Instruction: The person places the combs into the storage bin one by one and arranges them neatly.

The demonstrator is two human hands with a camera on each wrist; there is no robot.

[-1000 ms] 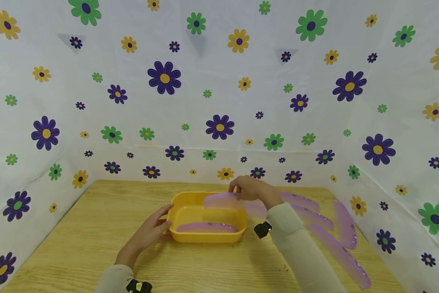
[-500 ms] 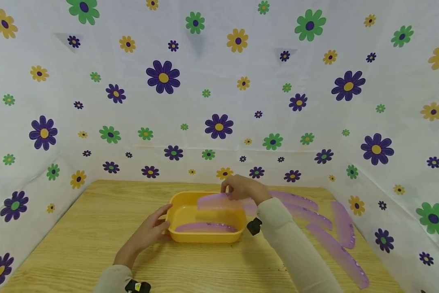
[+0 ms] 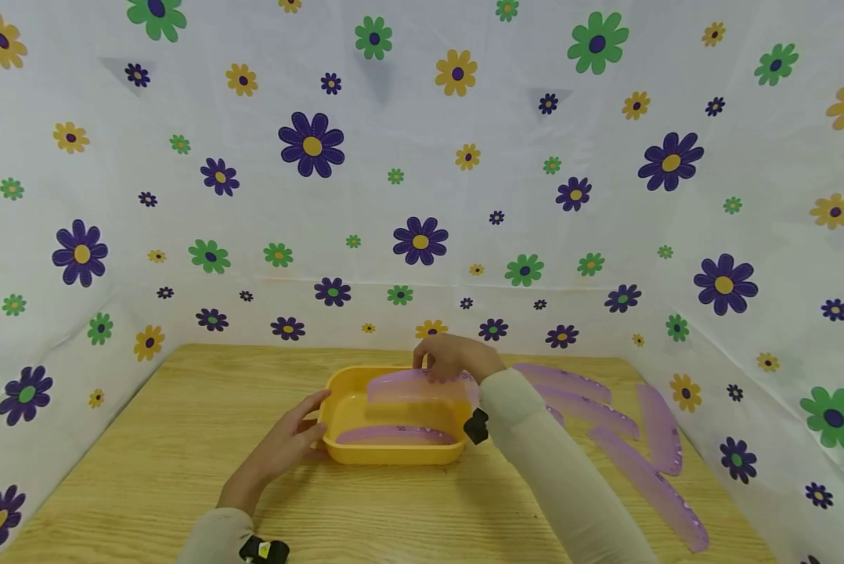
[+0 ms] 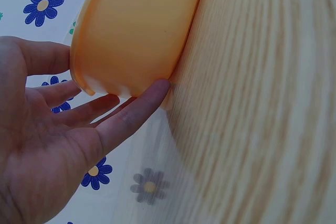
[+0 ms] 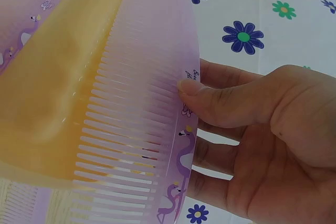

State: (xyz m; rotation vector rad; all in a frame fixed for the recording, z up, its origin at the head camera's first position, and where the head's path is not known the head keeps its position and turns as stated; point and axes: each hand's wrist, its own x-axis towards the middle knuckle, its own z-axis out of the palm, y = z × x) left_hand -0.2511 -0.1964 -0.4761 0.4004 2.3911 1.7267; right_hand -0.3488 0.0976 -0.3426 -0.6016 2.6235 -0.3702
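The right hand (image 3: 450,359) pinches a purple comb (image 3: 415,386) by its spine, thumb on top, holding it over the yellow tray (image 3: 337,407). Below it, inside the tray, lies what looks like a second comb (image 3: 394,435). The left hand (image 3: 281,450) rests open, fingers straight against the tray's near-left wall, on the bench (image 3: 147,470).

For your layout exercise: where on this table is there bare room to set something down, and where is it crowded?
Bare wood lies left of the yellow tray, beyond the left hand, and along the near table edge between the sleeves. The right side is crowded with purple combs; the right hand holds a comb over the tray.
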